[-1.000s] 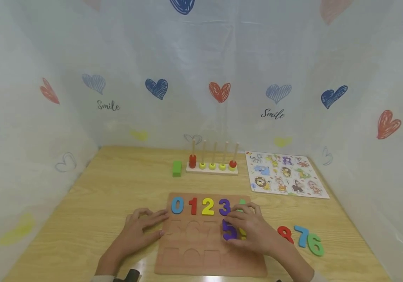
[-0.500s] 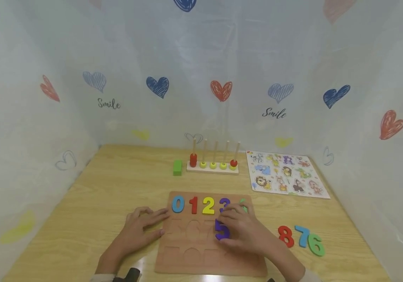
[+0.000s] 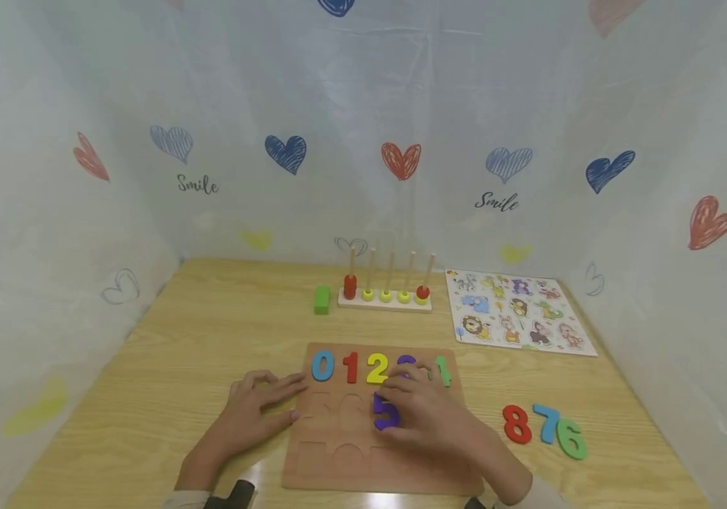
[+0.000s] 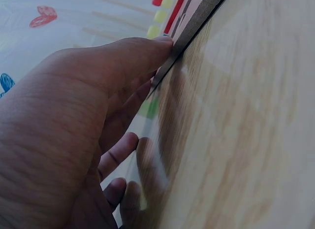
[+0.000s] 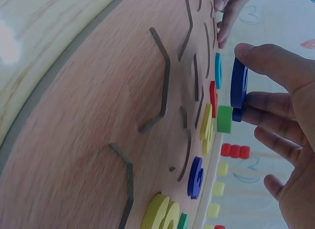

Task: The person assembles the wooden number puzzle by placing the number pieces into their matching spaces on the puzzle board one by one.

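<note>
My right hand (image 3: 430, 413) pinches a purple number 5 (image 3: 390, 418) between thumb and fingers, over the middle row of the wooden number board (image 3: 395, 475). In the right wrist view this piece (image 5: 238, 83) stands apart from the board. Along the top row sit a blue 0 (image 3: 315, 366), red 1 (image 3: 352, 369), yellow 2 (image 3: 377, 369), a purple 3 (image 3: 406, 360) partly behind my fingers, and a green 4 (image 3: 444, 371). A yellow number (image 5: 156, 212) on the board is hidden in the head view. My left hand (image 3: 252, 413) touches the board's left edge with its fingertips.
Right of the board lie a red 8 (image 3: 517, 424), blue 7 (image 3: 549, 424) and green 6 (image 3: 565, 437). Behind it stand a green block (image 3: 322, 300) and a bead abacus (image 3: 385, 304) with upright pegs. An animal puzzle (image 3: 497, 339) lies at the back right.
My right hand has moved left across the board with the purple 5, from the right side to near the middle. The left hand stays at the board's edge.
</note>
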Demonstrator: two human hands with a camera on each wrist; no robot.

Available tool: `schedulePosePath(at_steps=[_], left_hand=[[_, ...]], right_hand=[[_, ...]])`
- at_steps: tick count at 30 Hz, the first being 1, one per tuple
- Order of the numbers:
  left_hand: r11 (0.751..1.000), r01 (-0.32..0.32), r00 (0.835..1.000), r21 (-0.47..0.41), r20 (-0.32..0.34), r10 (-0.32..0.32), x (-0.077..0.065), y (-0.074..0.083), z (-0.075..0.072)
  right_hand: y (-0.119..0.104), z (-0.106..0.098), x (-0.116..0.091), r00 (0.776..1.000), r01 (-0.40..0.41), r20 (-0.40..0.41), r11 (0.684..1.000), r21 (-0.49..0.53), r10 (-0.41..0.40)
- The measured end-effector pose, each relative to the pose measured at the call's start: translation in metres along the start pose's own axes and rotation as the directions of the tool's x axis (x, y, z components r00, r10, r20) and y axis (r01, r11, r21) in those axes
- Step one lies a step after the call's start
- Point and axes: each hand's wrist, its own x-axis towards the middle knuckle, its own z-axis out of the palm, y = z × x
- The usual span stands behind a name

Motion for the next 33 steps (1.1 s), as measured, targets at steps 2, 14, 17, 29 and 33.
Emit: schedulePosePath(at_steps=[2, 14, 17, 29, 33], left_hand=[[1.0, 0.004, 1.0, 0.001, 0.003, -0.004, 0.001, 0.0, 0.0], [0.999, 0.029, 0.999, -0.015, 0.024, -0.028, 0.0, -0.001, -0.002], [1.0, 0.02, 0.999, -0.005, 0.027, -0.02, 0.0, -0.001, -0.001], [1.0, -0.013, 1.0, 0.007, 0.01, 0.013, 0.003, -0.002, -0.002], [1.0, 0.003, 1.0, -0.008, 0.019, -0.003, 0.002, -0.003, 0.001]], right_hand=[[-0.001, 0.001, 0.002, 1.0, -0.002, 0.003, 1.0, 0.014, 0.002], [-0.007, 0.006, 0.014, 0.998, 0.056, -0.034, 0.998, -0.033, -0.057], [-0.009, 0.009, 0.018, 0.996, 0.066, -0.049, 0.997, -0.039, -0.068], [-0.019, 0.01, 0.036, 0.998, 0.062, -0.02, 0.998, -0.014, -0.062], [-0.024, 0.011, 0.042, 0.998, 0.062, -0.002, 0.998, 0.005, -0.062]])
